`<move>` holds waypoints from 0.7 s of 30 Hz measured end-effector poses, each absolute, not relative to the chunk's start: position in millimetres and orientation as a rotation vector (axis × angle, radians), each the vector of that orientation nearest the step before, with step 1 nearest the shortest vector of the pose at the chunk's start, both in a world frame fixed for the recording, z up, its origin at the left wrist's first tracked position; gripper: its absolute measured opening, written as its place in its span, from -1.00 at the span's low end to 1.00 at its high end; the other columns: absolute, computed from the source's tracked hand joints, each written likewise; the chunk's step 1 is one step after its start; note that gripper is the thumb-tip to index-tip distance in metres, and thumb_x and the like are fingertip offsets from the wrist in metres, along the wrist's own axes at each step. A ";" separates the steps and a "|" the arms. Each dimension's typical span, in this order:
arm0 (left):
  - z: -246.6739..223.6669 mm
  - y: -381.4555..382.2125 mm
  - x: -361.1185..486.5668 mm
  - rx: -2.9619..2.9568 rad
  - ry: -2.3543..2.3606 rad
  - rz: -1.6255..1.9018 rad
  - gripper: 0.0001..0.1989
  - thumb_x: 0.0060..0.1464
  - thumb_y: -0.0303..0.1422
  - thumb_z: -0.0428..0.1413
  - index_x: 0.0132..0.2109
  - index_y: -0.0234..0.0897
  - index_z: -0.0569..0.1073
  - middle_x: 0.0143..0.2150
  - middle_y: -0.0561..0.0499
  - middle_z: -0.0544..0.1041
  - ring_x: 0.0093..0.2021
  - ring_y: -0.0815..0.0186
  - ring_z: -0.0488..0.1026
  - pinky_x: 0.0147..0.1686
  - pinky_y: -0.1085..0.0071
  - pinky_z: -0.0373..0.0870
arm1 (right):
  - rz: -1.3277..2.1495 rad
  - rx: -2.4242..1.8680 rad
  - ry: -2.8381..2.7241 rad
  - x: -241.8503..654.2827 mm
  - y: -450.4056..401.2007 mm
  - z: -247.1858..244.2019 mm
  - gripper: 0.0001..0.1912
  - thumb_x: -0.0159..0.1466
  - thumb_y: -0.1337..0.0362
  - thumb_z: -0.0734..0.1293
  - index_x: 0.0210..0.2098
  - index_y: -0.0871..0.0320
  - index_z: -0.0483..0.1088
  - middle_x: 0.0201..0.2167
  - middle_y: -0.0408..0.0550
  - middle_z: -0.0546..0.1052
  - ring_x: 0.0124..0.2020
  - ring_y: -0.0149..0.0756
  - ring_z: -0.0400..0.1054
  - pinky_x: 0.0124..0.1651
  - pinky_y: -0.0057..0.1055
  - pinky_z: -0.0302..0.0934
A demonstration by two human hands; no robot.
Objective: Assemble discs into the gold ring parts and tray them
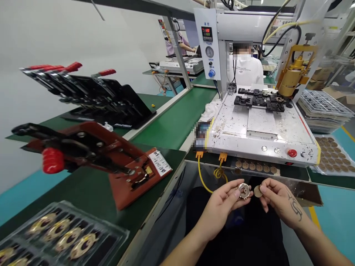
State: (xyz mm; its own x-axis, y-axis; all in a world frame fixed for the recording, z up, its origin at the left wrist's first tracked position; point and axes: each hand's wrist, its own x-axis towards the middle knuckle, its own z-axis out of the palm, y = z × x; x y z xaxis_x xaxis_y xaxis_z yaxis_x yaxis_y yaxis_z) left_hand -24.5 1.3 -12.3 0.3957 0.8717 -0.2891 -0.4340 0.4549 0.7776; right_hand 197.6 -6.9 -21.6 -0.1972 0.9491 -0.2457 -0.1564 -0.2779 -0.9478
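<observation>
My left hand (226,201) grips a round metal watch case (244,191) by its edge, its open face turned toward me. Close to its right, my right hand (280,199) pinches a thin brown disc (257,191) between thumb and fingers. A small gap separates disc and case. Both hands are held above my lap, in front of the bench edge. Just beyond them, a row of similar brown discs (252,166) lies along the front of the white press machine (235,136).
A brown toggle-clamp fixture (122,195) stands at left, with several black clamps (97,92) behind. A clear tray (122,236) holds gold cases at lower left. On the right, a sheet of brown discs (332,153) lies beside stacked trays (321,114). A person (246,70) sits beyond the press.
</observation>
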 end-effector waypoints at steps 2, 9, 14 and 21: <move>-13.2 -1.0 -25.1 0.688 0.748 0.916 -0.49 0.16 -0.14 0.40 0.17 -0.29 0.61 0.03 -0.21 0.71 0.13 -0.02 0.63 0.20 0.06 0.56 | 1.643 -1.174 -1.071 197.0 -8.3 -20.0 -0.60 0.38 -0.07 0.44 -0.32 0.13 0.38 -0.54 -0.17 0.51 -0.58 -0.42 0.30 -0.44 -0.44 0.22; -14.8 -4.3 -26.4 0.708 0.730 0.937 -0.51 0.22 -0.13 0.35 0.21 -0.27 0.60 0.08 -0.20 0.69 0.13 -0.03 0.63 0.21 0.03 0.56 | 1.442 -1.310 -1.363 187.0 -7.8 -1.7 -0.59 0.45 -0.07 0.34 -0.36 0.10 0.37 -0.48 -0.17 0.42 -0.46 -0.37 0.27 -0.34 -0.41 0.20; -14.4 -7.2 -27.0 0.716 0.746 0.961 -0.49 0.20 -0.12 0.36 0.21 -0.26 0.60 0.11 -0.20 0.68 0.15 -0.06 0.61 0.23 -0.01 0.55 | 1.225 -1.241 -1.494 172.2 -6.3 -2.5 -0.70 0.45 0.04 0.35 -0.33 0.08 0.38 -0.08 -0.03 0.45 -0.04 -0.20 0.35 0.02 -0.33 0.25; -14.5 -10.8 -26.7 0.738 0.751 0.963 -0.47 0.20 -0.09 0.35 0.22 -0.25 0.59 0.15 -0.21 0.66 0.14 -0.04 0.62 0.26 -0.02 0.51 | 1.273 -1.241 -1.480 163.8 -6.6 -6.6 -0.69 0.46 0.04 0.34 -0.33 0.08 0.39 -0.10 -0.02 0.45 -0.08 -0.18 0.36 0.00 -0.31 0.27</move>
